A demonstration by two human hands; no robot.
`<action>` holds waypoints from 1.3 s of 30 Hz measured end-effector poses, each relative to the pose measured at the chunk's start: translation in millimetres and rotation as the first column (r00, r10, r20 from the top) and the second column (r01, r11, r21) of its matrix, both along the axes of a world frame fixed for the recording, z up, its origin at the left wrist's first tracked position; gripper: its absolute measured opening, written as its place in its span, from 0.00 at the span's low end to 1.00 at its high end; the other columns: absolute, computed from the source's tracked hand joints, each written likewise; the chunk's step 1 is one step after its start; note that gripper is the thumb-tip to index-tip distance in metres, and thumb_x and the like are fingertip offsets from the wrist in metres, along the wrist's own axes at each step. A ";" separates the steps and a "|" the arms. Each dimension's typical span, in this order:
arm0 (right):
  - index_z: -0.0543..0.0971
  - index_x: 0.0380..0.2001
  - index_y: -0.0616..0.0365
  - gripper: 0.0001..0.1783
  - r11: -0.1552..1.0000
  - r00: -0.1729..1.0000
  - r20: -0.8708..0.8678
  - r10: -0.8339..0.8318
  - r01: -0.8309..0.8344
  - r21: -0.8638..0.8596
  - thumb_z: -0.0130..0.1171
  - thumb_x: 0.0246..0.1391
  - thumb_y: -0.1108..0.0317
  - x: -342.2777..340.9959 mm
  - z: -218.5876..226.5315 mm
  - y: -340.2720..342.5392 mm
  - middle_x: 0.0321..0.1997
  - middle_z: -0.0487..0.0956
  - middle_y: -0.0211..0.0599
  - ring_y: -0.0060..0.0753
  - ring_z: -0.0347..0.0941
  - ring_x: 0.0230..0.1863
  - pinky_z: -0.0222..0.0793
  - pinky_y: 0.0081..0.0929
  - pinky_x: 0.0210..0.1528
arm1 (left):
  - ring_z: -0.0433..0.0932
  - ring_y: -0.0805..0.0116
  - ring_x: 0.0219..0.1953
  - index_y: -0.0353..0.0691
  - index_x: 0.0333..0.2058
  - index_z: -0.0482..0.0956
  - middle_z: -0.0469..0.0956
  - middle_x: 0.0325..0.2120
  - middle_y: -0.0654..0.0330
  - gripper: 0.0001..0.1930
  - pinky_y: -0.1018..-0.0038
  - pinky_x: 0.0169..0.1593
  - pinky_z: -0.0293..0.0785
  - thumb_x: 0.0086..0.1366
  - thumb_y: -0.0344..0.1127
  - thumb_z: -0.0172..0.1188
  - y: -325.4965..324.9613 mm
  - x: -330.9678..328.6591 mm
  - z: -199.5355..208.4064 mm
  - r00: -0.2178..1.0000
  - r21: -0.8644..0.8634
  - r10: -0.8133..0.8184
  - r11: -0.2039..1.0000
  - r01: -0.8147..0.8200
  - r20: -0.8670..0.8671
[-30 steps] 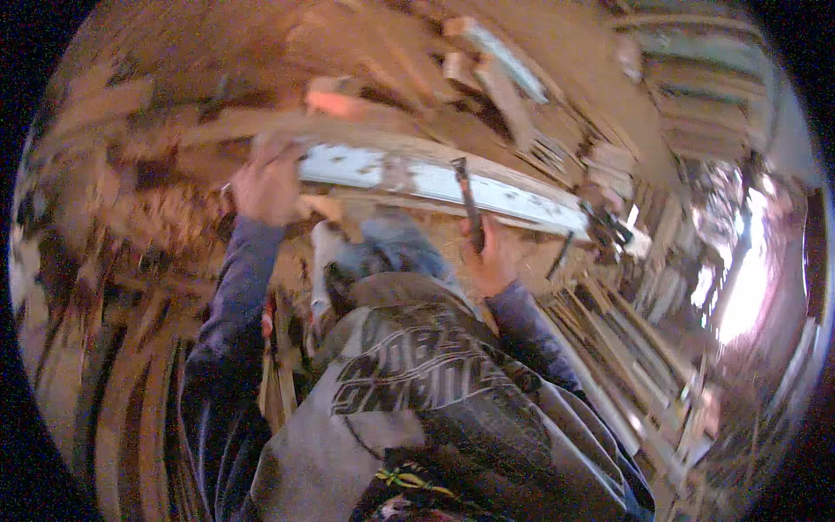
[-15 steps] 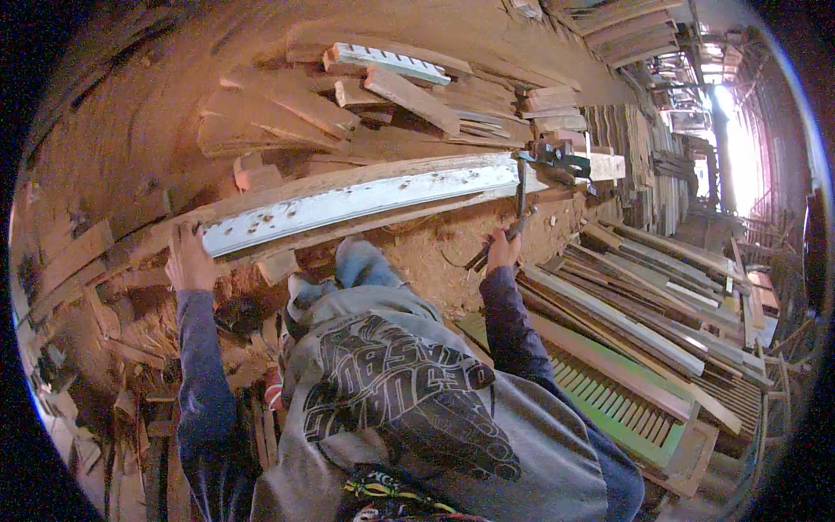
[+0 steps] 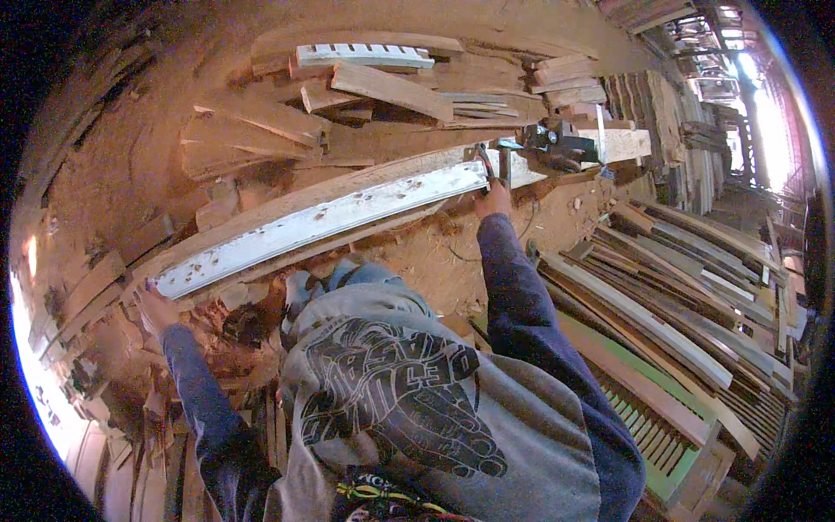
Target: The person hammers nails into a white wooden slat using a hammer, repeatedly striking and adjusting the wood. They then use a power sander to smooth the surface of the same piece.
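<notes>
The white-painted plank (image 3: 335, 216) lay slantwise in front of me, its low end at my left and its high end rising toward the right, resting on the heap of scrap wood (image 3: 261, 130) and sawdust. My left hand (image 3: 156, 306) was at the low end, fingers curled under the plank's corner; how firmly I had it, I could not tell. My right hand (image 3: 494, 202) was closed round the handle of a hammer (image 3: 487, 163), whose head stood just against the plank's upper end.

Behind the plank, rough brown offcuts were stacked every way, with a white slatted piece (image 3: 365, 56) lying on top of the pile. Just beyond the hammer sat a dark clamp-like tool (image 3: 557, 146) next to a pale square block (image 3: 622, 143). To my right, long boards and mouldings (image 3: 661, 296) leaned in close rows, and a green louvred shutter (image 3: 661, 426) lay below my right elbow. More slats crowded the left side near my left arm.

The plank's paint was chipped and dotted with dark holes along its length. The wood around it was bare, dusty and splintered, and reddish sawdust covered the ground between the plank and my knees.
</notes>
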State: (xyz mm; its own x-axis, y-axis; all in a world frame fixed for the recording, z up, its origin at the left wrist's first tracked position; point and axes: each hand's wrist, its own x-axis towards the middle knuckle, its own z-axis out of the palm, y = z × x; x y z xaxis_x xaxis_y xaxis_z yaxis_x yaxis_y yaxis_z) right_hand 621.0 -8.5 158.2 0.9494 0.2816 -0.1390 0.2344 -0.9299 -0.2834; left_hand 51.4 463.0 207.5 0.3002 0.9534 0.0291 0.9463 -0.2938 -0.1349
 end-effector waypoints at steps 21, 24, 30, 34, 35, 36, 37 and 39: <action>0.72 0.51 0.58 0.20 0.845 0.984 -0.167 0.060 0.039 0.534 0.53 0.64 0.54 37.3 17.6 -86.8 0.31 0.75 0.30 0.22 0.69 0.30 0.66 0.22 0.31 | 0.63 0.51 0.64 0.37 0.58 0.69 0.64 0.62 0.47 0.27 0.61 0.64 0.59 0.66 0.48 0.56 -94.5 87.2 10.7 0.864 -0.213 0.178 0.973 -0.084 0.471; 0.74 0.48 0.56 0.18 0.843 0.901 -0.400 0.167 0.080 0.532 0.51 0.65 0.55 36.3 72.0 -93.0 0.28 0.73 0.23 0.16 0.67 0.27 0.64 0.20 0.28 | 0.59 0.51 0.66 0.40 0.62 0.65 0.60 0.64 0.47 0.29 0.63 0.66 0.57 0.68 0.50 0.53 -95.2 77.6 3.6 0.900 -0.121 0.012 0.992 0.045 0.436; 0.75 0.54 0.55 0.20 0.926 0.806 -0.472 0.356 -0.238 0.292 0.53 0.64 0.56 68.7 128.3 -69.1 0.26 0.75 0.27 0.18 0.68 0.22 0.65 0.22 0.26 | 0.57 0.51 0.67 0.41 0.63 0.64 0.57 0.66 0.49 0.31 0.63 0.67 0.55 0.68 0.52 0.52 -97.8 79.5 4.8 0.886 -0.176 0.044 0.984 0.043 0.462; 0.75 0.53 0.57 0.23 0.830 0.697 -0.462 0.549 -0.518 0.207 0.52 0.63 0.52 74.2 144.0 -22.3 0.37 0.81 0.40 0.37 0.77 0.37 0.72 0.35 0.41 | 0.58 0.51 0.67 0.42 0.63 0.63 0.57 0.66 0.51 0.30 0.63 0.67 0.55 0.68 0.51 0.52 -102.1 86.4 10.5 0.929 -0.112 0.020 0.993 0.024 0.369; 0.76 0.53 0.56 0.23 0.743 0.642 -0.379 0.666 -0.619 0.256 0.52 0.63 0.52 69.4 141.4 -2.8 0.38 0.82 0.43 0.42 0.78 0.38 0.73 0.36 0.43 | 0.58 0.51 0.67 0.42 0.64 0.63 0.57 0.67 0.52 0.30 0.63 0.67 0.56 0.68 0.50 0.52 -103.2 88.2 11.0 0.931 -0.125 0.045 0.992 0.001 0.363; 0.76 0.52 0.55 0.23 0.669 0.593 -0.317 0.740 -0.696 0.259 0.52 0.63 0.51 63.0 140.2 14.5 0.39 0.82 0.46 0.46 0.80 0.39 0.73 0.38 0.44 | 0.58 0.52 0.67 0.42 0.64 0.63 0.57 0.67 0.52 0.30 0.63 0.66 0.57 0.68 0.50 0.52 -103.5 89.2 11.8 0.928 -0.163 0.072 0.987 -0.013 0.365; 0.76 0.52 0.55 0.23 0.646 0.549 -0.356 0.756 -0.713 0.271 0.51 0.63 0.51 54.0 137.8 29.6 0.41 0.82 0.48 0.49 0.79 0.42 0.72 0.39 0.46 | 0.59 0.52 0.67 0.43 0.64 0.62 0.57 0.67 0.52 0.30 0.63 0.66 0.57 0.68 0.50 0.52 -103.9 90.1 12.2 0.918 -0.151 0.058 0.988 0.003 0.393; 0.76 0.52 0.53 0.23 0.611 0.460 -0.444 0.769 -0.734 0.297 0.49 0.63 0.50 43.4 131.0 53.0 0.44 0.80 0.52 0.55 0.77 0.47 0.71 0.42 0.50 | 0.59 0.52 0.66 0.43 0.64 0.62 0.57 0.67 0.53 0.30 0.63 0.65 0.58 0.68 0.49 0.52 -104.3 89.9 13.6 0.908 -0.149 0.033 0.988 0.033 0.418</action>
State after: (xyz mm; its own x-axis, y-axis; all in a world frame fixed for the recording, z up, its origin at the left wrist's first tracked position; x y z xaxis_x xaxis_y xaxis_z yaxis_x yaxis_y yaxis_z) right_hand 664.4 44.5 289.2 0.1605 0.8755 -0.4557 0.6488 -0.4415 -0.6198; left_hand 141.3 358.7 221.1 0.2913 0.9566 0.0095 0.9058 -0.2790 0.3189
